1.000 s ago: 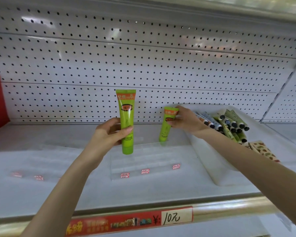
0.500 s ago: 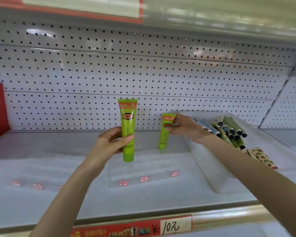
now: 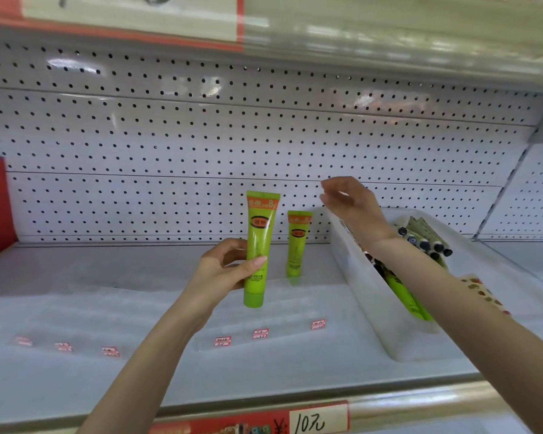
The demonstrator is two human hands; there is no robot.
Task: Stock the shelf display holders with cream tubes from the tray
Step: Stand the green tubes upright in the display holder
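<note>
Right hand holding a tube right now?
No: the right hand is open and empty, apart from the upright tube.

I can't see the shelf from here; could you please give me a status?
Left hand grips green plastic cream tube, upright. Right hand open, near white tray. Second green tube stands in clear holder.

Right hand (image 3: 350,202) has let go of the standing tube (image 3: 297,242) and lifted away
</note>
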